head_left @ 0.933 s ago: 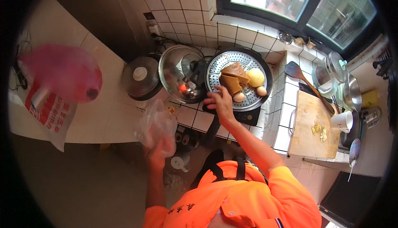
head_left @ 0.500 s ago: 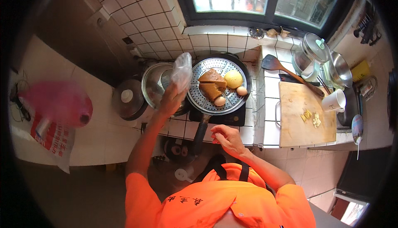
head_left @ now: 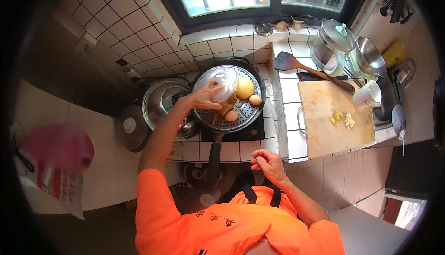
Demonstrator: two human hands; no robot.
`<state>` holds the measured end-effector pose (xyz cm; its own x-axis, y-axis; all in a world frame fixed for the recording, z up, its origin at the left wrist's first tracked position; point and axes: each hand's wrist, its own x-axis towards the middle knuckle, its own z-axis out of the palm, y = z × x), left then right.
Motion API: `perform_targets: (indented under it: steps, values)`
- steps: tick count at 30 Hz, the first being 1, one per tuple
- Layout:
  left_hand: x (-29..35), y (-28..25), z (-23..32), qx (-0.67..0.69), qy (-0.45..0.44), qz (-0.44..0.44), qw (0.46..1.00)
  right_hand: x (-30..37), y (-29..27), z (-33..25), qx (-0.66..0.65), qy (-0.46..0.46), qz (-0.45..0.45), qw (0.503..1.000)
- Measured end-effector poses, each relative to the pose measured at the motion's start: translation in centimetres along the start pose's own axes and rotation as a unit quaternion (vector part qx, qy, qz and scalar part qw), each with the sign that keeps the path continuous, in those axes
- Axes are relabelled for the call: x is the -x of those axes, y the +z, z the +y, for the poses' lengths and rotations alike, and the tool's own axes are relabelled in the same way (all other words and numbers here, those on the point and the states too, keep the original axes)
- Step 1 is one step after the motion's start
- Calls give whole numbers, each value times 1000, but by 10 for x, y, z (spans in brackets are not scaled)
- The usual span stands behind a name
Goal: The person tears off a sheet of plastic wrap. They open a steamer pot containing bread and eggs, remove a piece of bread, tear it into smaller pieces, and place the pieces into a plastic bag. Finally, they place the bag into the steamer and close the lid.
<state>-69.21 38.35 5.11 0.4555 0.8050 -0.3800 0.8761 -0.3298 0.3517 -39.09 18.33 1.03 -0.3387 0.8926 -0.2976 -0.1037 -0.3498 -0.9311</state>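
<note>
My left hand [head_left: 204, 97] reaches over the left part of a perforated steel steaming rack [head_left: 248, 110], its fingers closed on a crumpled clear plastic bag [head_left: 223, 79]. Beneath the bag and fingers lie brown, cake-like pieces [head_left: 227, 105], mostly covered. A round yellow bun [head_left: 244, 87] and two eggs, one egg [head_left: 255, 99] on the right and another egg [head_left: 231, 116] in front, rest on the same rack. The rack sits in a dark long-handled pan [head_left: 215, 155] on the stove. My right hand [head_left: 270, 166] hovers before the counter edge, fingers curled, with nothing seen in them.
Left of the pan are a glass lid [head_left: 157, 98] and a dark lidded pot [head_left: 130, 127]. To the right lie a cutting board [head_left: 320, 137] with chopped pieces, a wooden spatula [head_left: 320, 73], a white mug [head_left: 367, 94], a lidded pot [head_left: 330, 46] and a steel bowl [head_left: 371, 59].
My left hand has brought the plastic bag from above the glass lid rightward onto the brown pieces. My right hand has shifted away from the pan handle, still curled. The whole view has shifted slightly.
</note>
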Motion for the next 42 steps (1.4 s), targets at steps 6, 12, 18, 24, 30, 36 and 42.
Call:
perform_targets:
  steps: [6, 12, 18, 24, 30, 36, 42]
  values:
    - [-12, 4, -19, 256, -76, 41, 963, 0, -7, 1, -1, 16, 0, 1000]
    - [-31, -1, -18, 136, 12, 118, 984, -2, -14, 4, -10, 30, 13, 999]
    - [-56, 12, -16, 53, -56, 82, 994, -4, -20, 10, -19, 34, 33, 999]
    - [-83, 12, -15, -65, -64, -42, 995, -6, -27, 13, -39, 47, 49, 997]
    - [-81, 3, 3, -73, -124, 2, 990, -12, -30, 15, -50, 58, 49, 996]
    - [-73, 15, -43, 132, -121, 94, 979, -15, -31, 15, -67, 78, 49, 993]
    - [-62, 17, -67, 407, -147, 107, 895, -17, -33, 18, -79, 95, 54, 991]
